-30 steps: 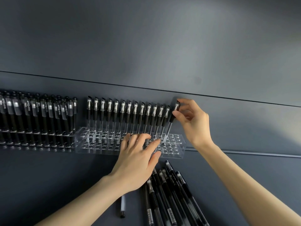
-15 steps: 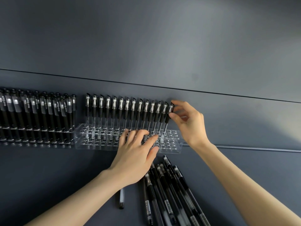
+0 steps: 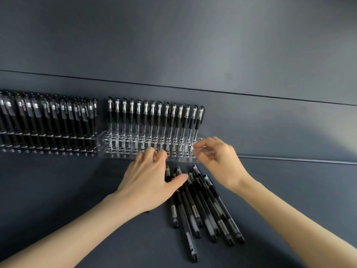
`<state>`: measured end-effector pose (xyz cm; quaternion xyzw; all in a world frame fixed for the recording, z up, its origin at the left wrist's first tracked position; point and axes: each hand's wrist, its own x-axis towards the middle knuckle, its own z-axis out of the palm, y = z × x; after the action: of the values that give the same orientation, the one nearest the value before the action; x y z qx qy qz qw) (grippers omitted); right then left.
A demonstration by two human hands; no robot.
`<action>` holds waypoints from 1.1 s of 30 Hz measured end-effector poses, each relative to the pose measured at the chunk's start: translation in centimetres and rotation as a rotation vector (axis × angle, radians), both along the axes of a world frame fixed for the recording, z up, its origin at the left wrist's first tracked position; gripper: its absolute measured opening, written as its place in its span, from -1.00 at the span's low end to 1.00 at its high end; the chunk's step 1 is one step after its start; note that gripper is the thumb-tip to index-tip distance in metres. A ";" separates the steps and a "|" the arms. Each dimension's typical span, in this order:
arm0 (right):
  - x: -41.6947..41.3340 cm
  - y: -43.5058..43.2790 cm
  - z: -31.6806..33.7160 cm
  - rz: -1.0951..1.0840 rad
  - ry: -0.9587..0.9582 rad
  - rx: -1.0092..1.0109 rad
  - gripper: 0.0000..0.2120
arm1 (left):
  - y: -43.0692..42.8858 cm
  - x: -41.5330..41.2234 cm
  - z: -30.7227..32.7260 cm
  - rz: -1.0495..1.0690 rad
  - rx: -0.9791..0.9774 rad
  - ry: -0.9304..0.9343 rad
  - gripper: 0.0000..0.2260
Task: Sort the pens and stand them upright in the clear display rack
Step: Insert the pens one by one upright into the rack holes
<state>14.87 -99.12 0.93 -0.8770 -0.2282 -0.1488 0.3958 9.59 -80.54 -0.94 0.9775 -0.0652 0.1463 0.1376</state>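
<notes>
A clear display rack (image 3: 116,149) stands against the dark wall with several black pens (image 3: 152,117) upright in its back row. The rightmost standing pen (image 3: 200,117) is free of any hand. Several loose black pens (image 3: 202,207) lie in a pile on the table in front of the rack. My left hand (image 3: 148,182) rests palm down at the rack's front edge, fingers curled, its thumb touching the top of the pile. My right hand (image 3: 218,161) hovers in front of the rack's right end with fingers loosely bent and apart, holding nothing.
A second clear rack (image 3: 48,149) filled with black pens stands to the left, touching the first. The dark grey table (image 3: 58,190) runs up to a dark wall behind the racks. A thin ledge line (image 3: 289,160) runs along the wall at right.
My right hand has let go of the pen it set into the right end of the back row and dropped down to the rack's front. My left hand has slid back toward the pile.
</notes>
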 end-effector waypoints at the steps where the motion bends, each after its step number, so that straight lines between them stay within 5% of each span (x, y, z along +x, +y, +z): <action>1: -0.6 0.0 -0.5 0.035 0.032 -0.075 -0.83 | 0.1 -0.6 -0.1 0.029 0.003 0.057 -0.24; 6: -2.2 0.2 -2.1 0.127 0.117 -0.352 -0.57 | 0.2 -2.2 -0.8 0.093 -0.064 0.194 -0.12; 12: -2.7 0.4 -3.1 0.161 0.179 -0.422 -0.50 | 0.5 -1.8 -1.0 0.066 -0.350 0.199 -0.28; 19: -3.0 0.6 -3.2 0.130 0.147 -0.417 -0.49 | 0.1 -1.4 -0.4 0.104 -0.428 0.238 -0.25; 26: -3.0 0.6 -3.2 0.119 0.151 -0.419 -0.51 | 0.3 -1.0 0.8 0.104 -0.433 0.333 -0.65; 33: -3.0 0.6 -3.2 0.119 0.144 -0.397 -0.52 | 0.9 -1.1 0.9 0.075 -0.612 0.405 -0.74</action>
<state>11.87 -98.52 -2.23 -0.9311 -0.2755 -0.0142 0.2387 8.50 -79.64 -0.03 0.9019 0.0459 -0.0324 0.4282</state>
